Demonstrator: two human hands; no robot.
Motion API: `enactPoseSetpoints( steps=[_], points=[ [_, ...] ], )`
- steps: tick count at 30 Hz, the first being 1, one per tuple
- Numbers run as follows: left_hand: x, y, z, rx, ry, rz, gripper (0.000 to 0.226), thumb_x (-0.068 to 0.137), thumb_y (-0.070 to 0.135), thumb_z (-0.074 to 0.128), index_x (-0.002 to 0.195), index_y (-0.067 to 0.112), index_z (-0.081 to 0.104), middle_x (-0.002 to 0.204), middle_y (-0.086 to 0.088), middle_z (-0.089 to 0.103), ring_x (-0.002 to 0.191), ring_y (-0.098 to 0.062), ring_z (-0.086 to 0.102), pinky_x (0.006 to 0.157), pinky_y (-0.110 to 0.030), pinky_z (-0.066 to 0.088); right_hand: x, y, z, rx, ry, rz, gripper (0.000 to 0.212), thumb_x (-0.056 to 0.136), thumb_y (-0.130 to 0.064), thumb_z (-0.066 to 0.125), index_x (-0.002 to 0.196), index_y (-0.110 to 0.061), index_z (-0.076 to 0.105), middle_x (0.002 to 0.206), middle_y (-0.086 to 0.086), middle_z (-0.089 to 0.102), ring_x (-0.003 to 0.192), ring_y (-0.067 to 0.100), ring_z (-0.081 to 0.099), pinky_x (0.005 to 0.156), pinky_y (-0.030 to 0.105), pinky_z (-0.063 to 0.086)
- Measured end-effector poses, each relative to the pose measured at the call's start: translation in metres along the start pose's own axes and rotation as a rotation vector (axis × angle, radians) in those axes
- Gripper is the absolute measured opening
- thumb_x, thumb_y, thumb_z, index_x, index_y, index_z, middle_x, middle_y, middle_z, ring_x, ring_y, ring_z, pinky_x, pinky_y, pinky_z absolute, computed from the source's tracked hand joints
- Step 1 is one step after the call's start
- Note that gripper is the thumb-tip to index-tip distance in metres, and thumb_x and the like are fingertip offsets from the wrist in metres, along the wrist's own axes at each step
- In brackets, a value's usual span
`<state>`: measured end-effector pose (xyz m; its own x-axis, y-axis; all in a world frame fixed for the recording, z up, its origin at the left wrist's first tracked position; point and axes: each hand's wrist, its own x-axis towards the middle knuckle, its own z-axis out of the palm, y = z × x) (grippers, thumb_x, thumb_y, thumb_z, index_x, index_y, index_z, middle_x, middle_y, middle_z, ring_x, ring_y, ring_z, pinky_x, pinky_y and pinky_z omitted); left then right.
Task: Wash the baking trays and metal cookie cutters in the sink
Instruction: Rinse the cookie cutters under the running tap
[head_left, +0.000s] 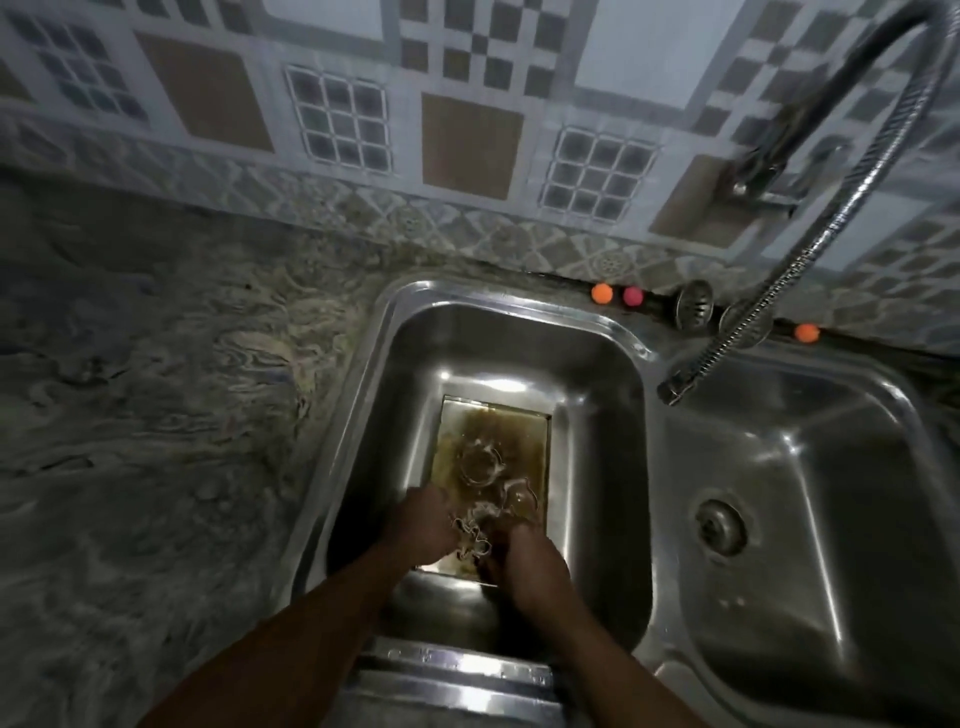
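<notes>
Head view, lower centre: left grip (421, 525) curled round a wiry tangle (470, 538), right grip (524, 558) close beside it, hold too dark to tell. Baking tray (519, 431) flat in the left sink basin (597, 447) under brown water, cookie cutters (480, 462) lying in it. Judged midway: scrubbing underway, rinsing yet to come

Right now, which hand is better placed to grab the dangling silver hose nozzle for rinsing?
Probably the right hand. The ribbed silver hose nozzle hangs on its side of the basin, while the left hand sits farther away, across the brown-stained rectangular metal baking tray.
</notes>
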<state>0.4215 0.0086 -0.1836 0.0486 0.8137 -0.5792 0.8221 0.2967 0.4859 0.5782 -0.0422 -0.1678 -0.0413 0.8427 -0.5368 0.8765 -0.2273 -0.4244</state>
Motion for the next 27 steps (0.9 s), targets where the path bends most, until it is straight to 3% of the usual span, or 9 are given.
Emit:
enactPoseSetpoints(
  steps=[5,8,11,15,17,19,21,24,27],
  points=[
    [-0.007,0.003,0.001,0.037,0.002,0.020,0.031,0.070,0.020,0.076,0.100,0.018,0.069,0.100,0.002,0.070,0.091,-0.017,0.068,0.073,-0.027,0.057,-0.006,0.005,-0.015,0.076,0.044,-0.031,0.025,0.080,-0.032,0.065,0.105,-0.031,0.065,0.092,-0.004,0.071,0.084,0.012,0.066,0.075,0.033,0.055],
    [-0.008,0.002,0.003,0.071,0.014,0.041,0.038,0.064,0.036,0.070,0.101,0.026,0.067,0.101,0.005,0.071,0.091,-0.015,0.068,0.075,-0.028,0.058,-0.010,0.012,-0.031,0.151,0.107,-0.070,0.018,0.083,-0.030,0.063,0.101,-0.034,0.062,0.091,-0.008,0.069,0.081,0.007,0.065,0.075,0.033,0.056],
    [-0.019,0.019,-0.001,0.083,0.040,0.062,0.030,0.071,0.037,0.073,0.099,0.027,0.068,0.097,0.007,0.071,0.086,-0.013,0.067,0.072,-0.026,0.054,-0.017,0.022,-0.052,0.230,0.171,-0.118,0.020,0.089,-0.020,0.064,0.098,-0.038,0.063,0.092,-0.012,0.067,0.079,0.000,0.064,0.071,0.021,0.054],
    [-0.032,0.057,-0.005,-0.005,0.108,0.145,0.025,0.076,0.041,0.073,0.099,0.032,0.068,0.089,0.012,0.071,0.079,-0.006,0.066,0.065,-0.026,0.054,-0.022,0.042,-0.091,0.299,0.325,-0.121,0.012,0.091,-0.024,0.063,0.098,-0.034,0.064,0.080,-0.017,0.061,0.071,-0.008,0.060,0.061,0.006,0.043],
    [-0.035,0.086,-0.008,-0.068,0.148,0.234,0.018,0.078,0.042,0.073,0.089,0.029,0.067,0.080,0.014,0.069,0.072,-0.003,0.064,0.058,-0.023,0.048,-0.021,0.055,-0.117,0.323,0.417,-0.115,0.010,0.087,-0.028,0.068,0.093,-0.034,0.063,0.081,-0.019,0.059,0.074,-0.003,0.060,0.069,0.015,0.047],
    [-0.036,0.123,-0.012,-0.173,0.202,0.325,0.013,0.079,0.034,0.075,0.077,0.026,0.065,0.068,0.013,0.064,0.064,-0.003,0.059,0.056,-0.022,0.045,-0.024,0.067,-0.149,0.405,0.489,-0.108,0.013,0.087,-0.018,0.066,0.086,-0.031,0.064,0.077,-0.016,0.064,0.071,-0.004,0.062,0.067,0.017,0.049],
    [-0.037,0.159,-0.017,-0.333,0.275,0.392,0.018,0.076,0.033,0.080,0.088,0.027,0.068,0.075,0.013,0.067,0.069,-0.005,0.063,0.063,-0.021,0.049,-0.026,0.081,-0.185,0.441,0.597,-0.101,0.012,0.088,-0.011,0.061,0.087,-0.022,0.066,0.074,-0.005,0.069,0.064,-0.003,0.062,0.059,0.020,0.051],
    [-0.042,0.199,-0.028,-0.486,0.348,0.459,0.045,0.068,0.044,0.084,0.105,0.024,0.071,0.091,0.014,0.073,0.078,-0.003,0.068,0.078,-0.025,0.057,-0.022,0.103,-0.238,0.437,0.704,-0.115,0.022,0.085,-0.006,0.065,0.104,-0.014,0.071,0.088,0.006,0.074,0.080,0.015,0.069,0.074,0.030,0.055],
    [-0.056,0.226,-0.040,-0.484,0.459,0.554,0.055,0.059,0.060,0.079,0.105,0.030,0.071,0.089,0.018,0.073,0.082,0.002,0.068,0.080,-0.024,0.056,-0.010,0.116,-0.284,0.410,0.774,-0.136,0.023,0.086,-0.011,0.064,0.107,-0.013,0.071,0.087,0.006,0.073,0.080,0.020,0.067,0.074,0.029,0.052]
  ],
)
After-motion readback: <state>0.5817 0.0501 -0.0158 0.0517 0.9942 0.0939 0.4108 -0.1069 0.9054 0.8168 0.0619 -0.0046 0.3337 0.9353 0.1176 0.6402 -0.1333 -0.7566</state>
